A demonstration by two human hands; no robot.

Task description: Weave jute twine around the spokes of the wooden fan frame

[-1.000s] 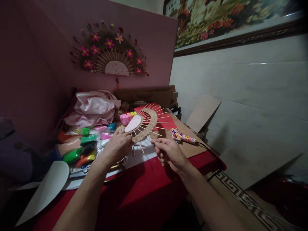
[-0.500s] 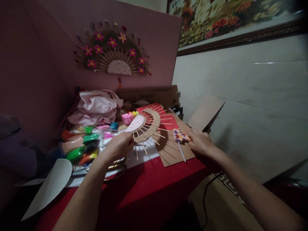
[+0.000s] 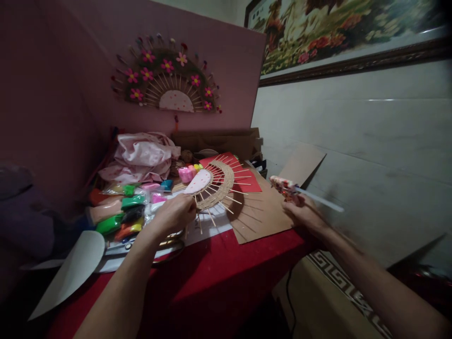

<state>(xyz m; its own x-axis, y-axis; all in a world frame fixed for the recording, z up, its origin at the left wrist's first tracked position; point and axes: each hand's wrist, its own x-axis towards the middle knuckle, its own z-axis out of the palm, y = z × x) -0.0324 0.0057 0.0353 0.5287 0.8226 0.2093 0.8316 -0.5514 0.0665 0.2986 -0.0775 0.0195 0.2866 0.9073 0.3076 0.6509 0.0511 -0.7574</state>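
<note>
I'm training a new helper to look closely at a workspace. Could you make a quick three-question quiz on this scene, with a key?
1. True or false: the left hand grips the stick-and-twine fan.

2. Multiple choice: what does the right hand hold?
A) a ball of twine
B) a glue gun
C) a pair of scissors

3. Fill in the blank: the decorated fan in the background bears ____ flowers with yellow centres.

Key: 1. True. 2. B. 3. Pink.
</note>
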